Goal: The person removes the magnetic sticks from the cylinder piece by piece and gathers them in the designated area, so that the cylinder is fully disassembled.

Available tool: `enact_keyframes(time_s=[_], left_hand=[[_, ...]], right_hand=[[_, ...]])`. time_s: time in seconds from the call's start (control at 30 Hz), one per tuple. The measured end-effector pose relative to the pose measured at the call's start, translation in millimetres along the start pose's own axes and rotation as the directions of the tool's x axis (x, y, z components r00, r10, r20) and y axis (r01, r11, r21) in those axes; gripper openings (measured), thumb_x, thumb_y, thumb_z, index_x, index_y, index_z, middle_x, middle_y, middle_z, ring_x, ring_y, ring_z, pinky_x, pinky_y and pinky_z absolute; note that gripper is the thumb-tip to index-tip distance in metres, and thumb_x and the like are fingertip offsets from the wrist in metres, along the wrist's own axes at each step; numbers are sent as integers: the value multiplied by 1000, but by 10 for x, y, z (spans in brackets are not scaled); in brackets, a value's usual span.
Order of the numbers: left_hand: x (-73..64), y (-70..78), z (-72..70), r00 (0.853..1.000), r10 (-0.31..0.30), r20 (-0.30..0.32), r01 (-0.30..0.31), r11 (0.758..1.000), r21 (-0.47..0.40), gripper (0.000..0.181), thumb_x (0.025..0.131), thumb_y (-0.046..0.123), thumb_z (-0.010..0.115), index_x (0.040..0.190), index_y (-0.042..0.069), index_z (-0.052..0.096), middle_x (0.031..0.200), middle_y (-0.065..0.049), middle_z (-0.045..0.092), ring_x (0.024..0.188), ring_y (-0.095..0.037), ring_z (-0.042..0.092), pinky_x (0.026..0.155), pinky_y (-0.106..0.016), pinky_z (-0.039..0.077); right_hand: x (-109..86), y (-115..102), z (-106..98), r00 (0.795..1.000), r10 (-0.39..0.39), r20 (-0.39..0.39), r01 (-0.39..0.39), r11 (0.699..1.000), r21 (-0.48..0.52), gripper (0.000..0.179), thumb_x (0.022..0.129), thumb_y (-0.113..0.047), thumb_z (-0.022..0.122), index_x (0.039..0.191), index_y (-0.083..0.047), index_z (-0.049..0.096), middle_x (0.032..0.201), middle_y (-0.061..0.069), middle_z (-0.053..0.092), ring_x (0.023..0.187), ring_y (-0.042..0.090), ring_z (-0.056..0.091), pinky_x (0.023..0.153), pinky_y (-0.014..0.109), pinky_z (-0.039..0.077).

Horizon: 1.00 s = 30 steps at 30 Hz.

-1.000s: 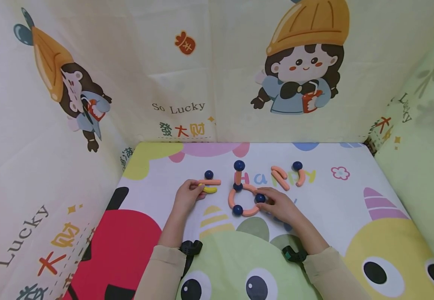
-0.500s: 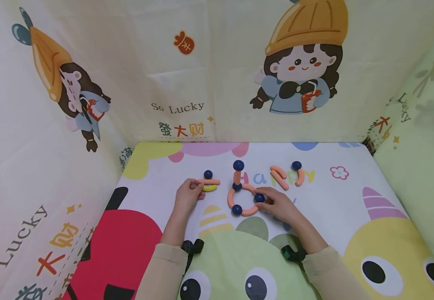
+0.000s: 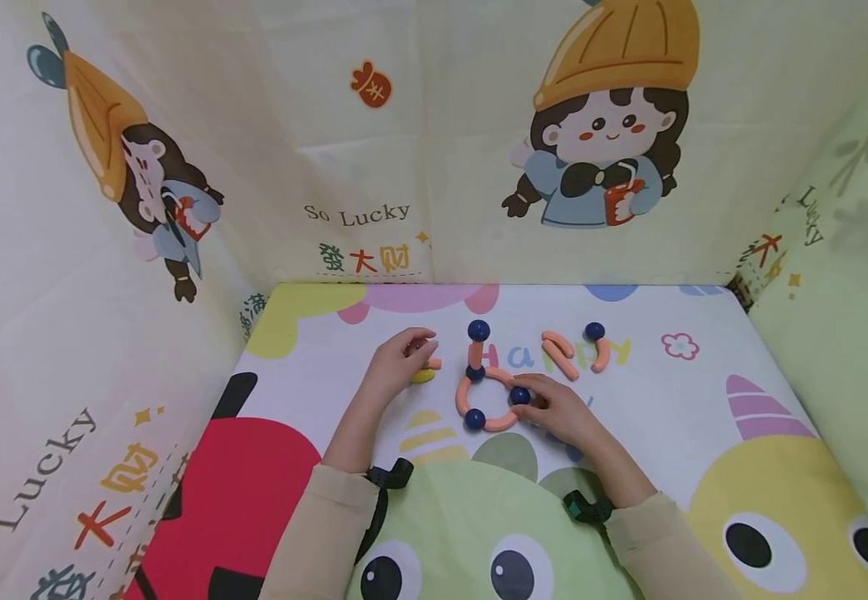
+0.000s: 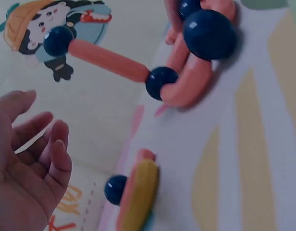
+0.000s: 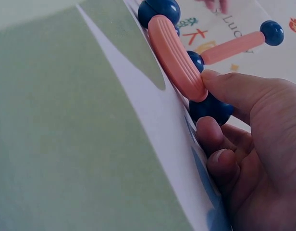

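On the table lies a ring of curved pink magnetic rods (image 3: 463, 397) joined by blue balls. A straight pink rod (image 4: 109, 61) rises from it, topped by a blue ball (image 3: 479, 331). My right hand (image 3: 564, 412) pinches the ring's right-hand blue ball (image 5: 210, 109), the thumb touching the end of a curved pink rod (image 5: 176, 57). My left hand (image 3: 398, 364) hovers left of the ring with fingers loosely bent and nothing in them. Beside it are a yellow curved rod (image 4: 142, 195), a pink rod (image 3: 435, 364) and a loose blue ball (image 4: 116, 189), which the hand hides in the head view.
Farther right lie two pink rods (image 3: 559, 356), one curved and one straight. Beside them a blue ball (image 3: 594, 332) touches a curved pink rod (image 3: 602, 357). Printed cloth walls (image 3: 471, 250) stand behind and at both sides of the patterned table.
My left hand has left the yellow and pink rods, moving up and to the right over the loose blue ball. The right hand and the ring have stayed put.
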<state>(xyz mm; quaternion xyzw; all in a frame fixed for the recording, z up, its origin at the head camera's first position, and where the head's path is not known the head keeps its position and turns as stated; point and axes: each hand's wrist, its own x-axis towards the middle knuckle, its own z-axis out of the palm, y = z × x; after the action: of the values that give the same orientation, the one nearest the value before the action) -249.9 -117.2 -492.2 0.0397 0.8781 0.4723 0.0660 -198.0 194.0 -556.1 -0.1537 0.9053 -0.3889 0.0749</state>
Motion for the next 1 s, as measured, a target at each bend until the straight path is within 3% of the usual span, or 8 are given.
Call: enact_keyframes(time_s=[0.13, 0.23, 0.33, 0.47, 0.57, 0.7, 0.8, 1.0], left_hand=[[42, 196, 5, 997, 46, 69, -44, 999, -29, 41, 91, 58, 61, 128, 39, 60, 114, 10, 62, 92, -22, 63, 73, -33, 56], [75, 306, 28, 989, 74, 127, -67, 996, -64, 46, 91, 56, 62, 133, 36, 58, 118, 9, 62, 97, -30, 64, 76, -40, 58], [120, 376, 75, 981, 93, 172, -82, 994, -75, 50, 92, 53, 63, 137, 33, 55, 119, 8, 62, 99, -36, 64, 75, -40, 59], [178, 424, 160, 977, 100, 188, -96, 995, -31, 54, 91, 54, 64, 140, 35, 51, 124, 10, 61, 99, -32, 66, 71, -30, 56], [200, 449, 223, 976, 98, 196, -96, 995, -21, 59, 90, 55, 65, 143, 35, 47, 130, 8, 59, 100, -29, 66, 73, -29, 55], [213, 474, 294, 974, 98, 205, -100, 995, -3, 62, 89, 57, 65, 145, 38, 44, 134, 8, 57, 89, -22, 67, 74, -30, 53], [216, 485, 338, 974, 105, 198, -110, 994, 15, 62, 89, 58, 64, 145, 38, 44, 126, 9, 60, 80, -15, 66, 74, -31, 53], [200, 511, 385, 977, 121, 175, -125, 992, 15, 56, 91, 53, 64, 141, 32, 50, 89, 4, 71, 83, -14, 69, 85, -36, 52]], right_hand=[[3, 1, 5, 1000, 2, 2, -2, 1000, 4, 46, 91, -41, 69, 135, -33, 59, 141, -1, 56, 81, 13, 54, 68, 26, 47], [5, 2, 10, 1000, 3, 6, -3, 1000, 2, 46, 92, -41, 69, 136, -33, 59, 140, 0, 56, 81, 13, 54, 68, 27, 46], [4, 6, 10, 1000, 4, 6, -4, 1000, -4, 47, 91, -43, 69, 136, -33, 59, 141, 0, 56, 81, 12, 54, 68, 27, 46], [4, 9, 3, 1000, 2, 5, -2, 1000, -4, 47, 91, -43, 69, 136, -33, 58, 140, -1, 57, 82, 12, 55, 70, 27, 47], [2, 12, -4, 1000, -3, 8, 3, 1000, 3, 48, 92, -40, 69, 137, -33, 58, 137, -1, 58, 84, 12, 55, 72, 27, 47], [-5, 17, -10, 1000, -4, 12, 4, 1000, 9, 48, 92, -37, 69, 138, -31, 57, 135, -1, 59, 84, 13, 55, 73, 27, 47], [-6, 19, -10, 1000, -10, 9, 10, 1000, 4, 48, 92, -37, 69, 138, -31, 57, 135, -1, 59, 84, 12, 56, 73, 27, 48], [1, 24, -8, 1000, -17, 4, 17, 1000, 1, 48, 92, -39, 70, 138, -31, 57, 137, 0, 58, 83, 11, 56, 71, 25, 48]])
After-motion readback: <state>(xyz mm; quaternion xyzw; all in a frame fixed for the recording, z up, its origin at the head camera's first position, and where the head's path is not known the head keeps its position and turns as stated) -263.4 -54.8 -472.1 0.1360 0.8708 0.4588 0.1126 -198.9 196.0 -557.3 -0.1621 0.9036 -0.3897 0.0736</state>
